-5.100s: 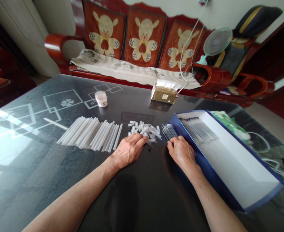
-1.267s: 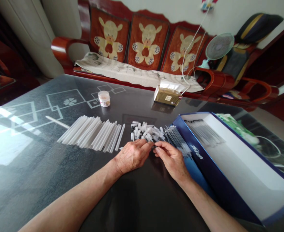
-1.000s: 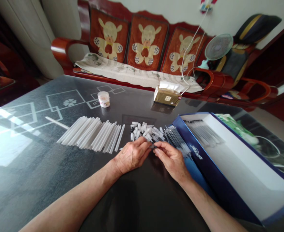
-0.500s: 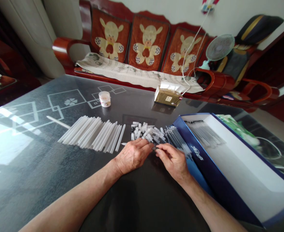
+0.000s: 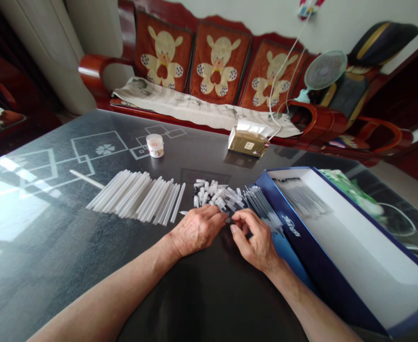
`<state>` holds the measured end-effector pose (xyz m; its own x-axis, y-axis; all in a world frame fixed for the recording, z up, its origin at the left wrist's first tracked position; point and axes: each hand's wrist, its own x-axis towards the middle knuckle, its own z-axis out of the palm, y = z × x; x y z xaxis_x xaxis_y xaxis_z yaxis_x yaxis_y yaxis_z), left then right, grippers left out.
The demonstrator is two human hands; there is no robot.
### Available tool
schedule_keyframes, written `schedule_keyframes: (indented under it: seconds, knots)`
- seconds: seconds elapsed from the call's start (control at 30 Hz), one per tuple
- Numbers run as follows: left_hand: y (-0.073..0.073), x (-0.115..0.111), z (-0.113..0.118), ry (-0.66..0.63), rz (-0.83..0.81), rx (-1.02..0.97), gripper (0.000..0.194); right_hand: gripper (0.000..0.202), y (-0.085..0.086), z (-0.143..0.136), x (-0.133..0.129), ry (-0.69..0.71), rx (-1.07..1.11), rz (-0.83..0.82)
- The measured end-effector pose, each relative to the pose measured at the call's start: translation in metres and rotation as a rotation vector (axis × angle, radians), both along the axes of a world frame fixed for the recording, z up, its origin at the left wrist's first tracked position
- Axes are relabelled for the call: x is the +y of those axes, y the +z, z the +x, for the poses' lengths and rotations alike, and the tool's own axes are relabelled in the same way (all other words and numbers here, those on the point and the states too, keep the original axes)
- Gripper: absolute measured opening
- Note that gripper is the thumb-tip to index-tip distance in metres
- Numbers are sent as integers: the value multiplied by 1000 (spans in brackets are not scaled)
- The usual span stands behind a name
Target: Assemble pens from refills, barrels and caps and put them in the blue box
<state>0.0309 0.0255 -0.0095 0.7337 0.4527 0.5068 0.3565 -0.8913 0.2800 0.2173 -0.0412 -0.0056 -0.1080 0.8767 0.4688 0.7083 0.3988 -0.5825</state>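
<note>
My left hand [image 5: 202, 230] is closed round a pen, most of it hidden under the fingers. The pale pointed tip [image 5: 183, 213] pokes out on the left, and a small dark end shows by the fingertips on the right. Close to that end is my right hand [image 5: 254, 240], thumb and forefinger a little apart, with nothing visible between them. Just beyond my hands lies a loose heap of white and black pen caps [image 5: 216, 192]. Clear white pen barrels [image 5: 137, 197] lie in a row to the left. Dark ink refills [image 5: 261, 204] are bunched to the right.
A long blue box [image 5: 294, 247] with a white inside stands at the right, holding more thin refills [image 5: 301, 194]. Farther back on the dark glossy table [image 5: 152, 275] are a small tub [image 5: 155, 146] and a tissue box [image 5: 248, 140]. Green plastic packaging [image 5: 351, 192] lies beyond the blue box.
My right thumb and forefinger have parted from their pinch at the pen's end, the thumb dropping slightly. My left hand stays in place round the pen.
</note>
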Motion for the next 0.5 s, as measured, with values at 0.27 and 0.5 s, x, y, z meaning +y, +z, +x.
schedule_keyframes:
  seconds: [0.27,0.5]
  knots:
    - [4,-1,0,-56,-5,5,25,20,1,-1,3,35,-37,-30]
    - [1,0,0,-17,1,12,25,6,1,0,1,6,-29,-24]
